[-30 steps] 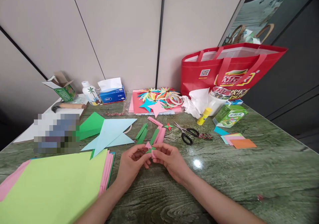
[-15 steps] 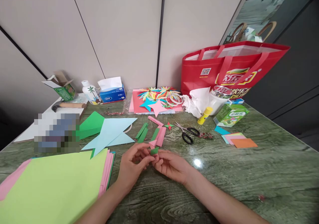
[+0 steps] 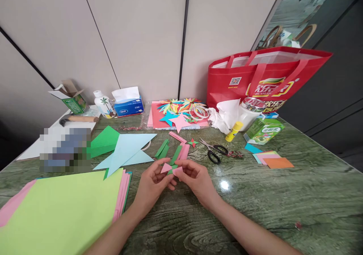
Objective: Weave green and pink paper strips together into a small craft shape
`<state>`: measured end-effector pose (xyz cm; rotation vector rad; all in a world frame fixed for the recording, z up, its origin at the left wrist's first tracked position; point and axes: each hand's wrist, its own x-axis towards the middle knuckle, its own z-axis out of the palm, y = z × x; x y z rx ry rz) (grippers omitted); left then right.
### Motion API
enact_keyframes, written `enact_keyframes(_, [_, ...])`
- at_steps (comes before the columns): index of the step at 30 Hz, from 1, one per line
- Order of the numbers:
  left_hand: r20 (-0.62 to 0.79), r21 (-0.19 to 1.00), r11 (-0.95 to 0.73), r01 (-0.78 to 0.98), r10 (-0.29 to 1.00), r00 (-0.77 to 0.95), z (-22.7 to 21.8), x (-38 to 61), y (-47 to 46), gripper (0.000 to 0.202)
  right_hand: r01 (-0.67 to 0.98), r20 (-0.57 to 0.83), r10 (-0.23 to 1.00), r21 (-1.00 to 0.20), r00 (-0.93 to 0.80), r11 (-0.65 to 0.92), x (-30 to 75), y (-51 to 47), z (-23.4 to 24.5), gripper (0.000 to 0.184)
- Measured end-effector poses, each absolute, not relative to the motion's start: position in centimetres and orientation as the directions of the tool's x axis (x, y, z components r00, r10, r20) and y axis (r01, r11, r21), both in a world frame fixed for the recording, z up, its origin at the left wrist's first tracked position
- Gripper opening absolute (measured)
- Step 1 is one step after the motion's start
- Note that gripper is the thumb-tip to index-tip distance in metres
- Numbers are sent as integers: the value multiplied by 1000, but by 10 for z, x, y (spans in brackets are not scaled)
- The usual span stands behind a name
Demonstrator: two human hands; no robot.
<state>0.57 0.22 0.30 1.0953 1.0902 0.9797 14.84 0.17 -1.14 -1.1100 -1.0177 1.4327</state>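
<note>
Both my hands meet over the green marble table (image 3: 283, 202), pinching a small folded pink-and-green paper star (image 3: 169, 168). My left hand (image 3: 153, 185) grips its left side with thumb and fingers closed. My right hand (image 3: 197, 179) holds its right side, fingers curled round it. Just beyond lie loose green and pink paper strips (image 3: 175, 152) and a tiny finished red-and-green star (image 3: 193, 142). Black-handled scissors (image 3: 213, 151) lie to the right of the strips.
A stack of large coloured sheets (image 3: 62, 213) fills the near left; light-blue and green folded sheets (image 3: 124, 149) lie behind it. At the back stand a tissue box (image 3: 127, 104), paper stars (image 3: 180, 113), a glue stick (image 3: 234, 131), a red bag (image 3: 263, 77) and small coloured squares (image 3: 269, 159).
My hands have turned the small star between them and lifted it slightly; a pink point now faces up on the left. Nothing else on the table has moved.
</note>
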Motion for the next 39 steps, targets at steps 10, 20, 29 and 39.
enact_keyframes(10, [-185,971,216,-106,952,246,-2,4,4,31,18,92,994,-996,-55,93,150,-2,-19,23])
enact_keyframes(20, [-241,955,279,-106,931,275,-5,-1,6,30,26,130,989,-991,-75,133,149,0,-22,22])
enact_keyframes(29, [-247,945,293,-148,931,268,-3,-1,6,32,-39,36,997,-999,-75,33,148,0,-23,24])
enact_keyframes(39, [-262,919,338,-202,908,328,5,-3,7,33,-36,30,998,-999,-56,28,149,1,-19,23])
